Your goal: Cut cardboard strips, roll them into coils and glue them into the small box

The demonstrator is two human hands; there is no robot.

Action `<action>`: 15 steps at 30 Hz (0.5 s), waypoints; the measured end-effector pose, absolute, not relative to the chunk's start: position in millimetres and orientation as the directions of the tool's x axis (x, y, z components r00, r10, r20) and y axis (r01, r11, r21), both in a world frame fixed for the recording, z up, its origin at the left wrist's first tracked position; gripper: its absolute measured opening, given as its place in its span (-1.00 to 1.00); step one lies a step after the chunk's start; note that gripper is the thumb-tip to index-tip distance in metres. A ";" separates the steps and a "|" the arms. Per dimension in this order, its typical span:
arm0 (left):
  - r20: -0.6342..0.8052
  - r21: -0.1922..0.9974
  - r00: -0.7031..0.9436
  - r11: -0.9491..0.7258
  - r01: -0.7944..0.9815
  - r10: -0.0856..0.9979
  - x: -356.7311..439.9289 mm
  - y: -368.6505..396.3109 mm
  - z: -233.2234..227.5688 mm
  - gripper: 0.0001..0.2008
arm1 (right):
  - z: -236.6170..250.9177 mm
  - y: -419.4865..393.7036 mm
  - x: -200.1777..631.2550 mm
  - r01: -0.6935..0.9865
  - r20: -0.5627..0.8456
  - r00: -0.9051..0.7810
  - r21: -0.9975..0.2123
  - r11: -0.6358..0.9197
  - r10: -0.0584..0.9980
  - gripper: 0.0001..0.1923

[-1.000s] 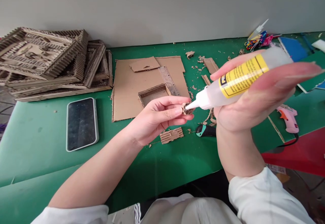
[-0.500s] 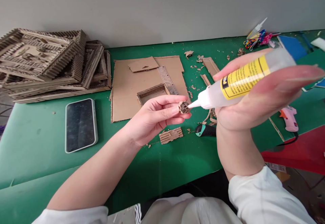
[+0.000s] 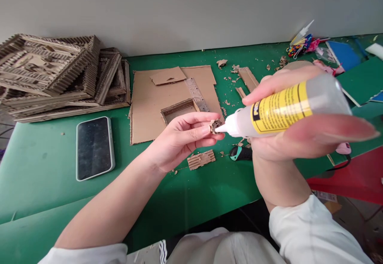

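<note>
Surface: green table (image 3: 50,164) against a plain grey wall.
Left hand (image 3: 179,140): fingers pinched on a small rolled cardboard piece (image 3: 215,126), held in the air above the table.
Right hand (image 3: 296,136): wrapped around a glue bottle (image 3: 284,106) lying nearly level, nozzle touching the roll's end.
Progress: judged mid-gluing; no glue bead can be made out on the roll, and the roll is not yet joined to anything.
Work base: flat cardboard sheet (image 3: 146,104) carrying a small open tray (image 3: 178,110) and a ruler (image 3: 197,94).
Finished pieces: stack of corrugated frames (image 3: 60,72) at far left.
Nearby: phone (image 3: 95,147), corrugated scrap (image 3: 201,159), teal-handled cutter (image 3: 241,153), scattered offcuts.
</note>
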State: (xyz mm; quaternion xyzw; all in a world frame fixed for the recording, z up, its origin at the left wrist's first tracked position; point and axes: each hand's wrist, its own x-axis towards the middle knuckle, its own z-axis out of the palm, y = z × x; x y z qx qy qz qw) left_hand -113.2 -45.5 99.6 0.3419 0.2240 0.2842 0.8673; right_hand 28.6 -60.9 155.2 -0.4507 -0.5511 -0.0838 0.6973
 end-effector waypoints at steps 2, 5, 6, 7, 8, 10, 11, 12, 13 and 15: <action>-0.190 0.719 0.736 0.602 -0.346 0.649 -113.8 -44.9 100.3 -0.70 | 158.4 -60.9 29.2 0.565 0.801 0.415 -0.599 0.568 0.432 -0.33; -0.190 0.710 0.747 0.615 -0.344 0.637 -114.5 -44.5 100.2 -0.77 | 153.2 -60.5 38.5 0.592 0.850 0.385 -0.527 0.610 0.360 -0.31; -0.191 0.709 0.749 0.617 -0.342 0.634 -114.6 -44.6 99.8 -0.79 | 150.2 -60.9 41.9 0.619 0.867 0.373 -0.498 0.608 0.330 -0.29; -0.192 0.709 0.751 0.619 -0.339 0.632 -114.6 -44.7 99.4 -0.80 | 147.5 -62.0 44.5 0.642 0.870 0.372 -0.493 0.588 0.324 -0.27; -0.196 0.710 0.752 0.620 -0.334 0.629 -114.5 -44.8 98.9 -0.80 | 145.4 -63.5 46.0 0.654 0.858 0.379 -0.513 0.556 0.345 -0.27; -0.195 0.713 0.755 0.619 -0.329 0.626 -114.2 -45.2 98.0 -0.79 | 144.1 -67.2 45.7 0.653 0.826 0.395 -0.561 0.510 0.403 -0.33; -0.193 0.714 0.757 0.619 -0.328 0.624 -114.0 -45.4 97.6 -0.78 | 144.8 -68.7 44.5 0.646 0.816 0.396 -0.574 0.504 0.421 -0.36; -0.189 0.714 0.759 0.618 -0.329 0.623 -113.7 -45.5 97.3 -0.77 | 146.1 -69.6 42.9 0.640 0.815 0.379 -0.573 0.512 0.439 -0.39; -0.183 0.714 0.760 0.616 -0.332 0.623 -113.4 -45.6 97.3 -0.76 | 147.8 -69.8 41.3 0.636 0.824 0.349 -0.559 0.533 0.447 -0.41; -0.176 0.716 0.762 0.612 -0.336 0.623 -112.8 -45.7 97.7 -0.74 | 151.1 -68.5 38.8 0.637 0.837 0.294 -0.532 0.559 0.461 -0.41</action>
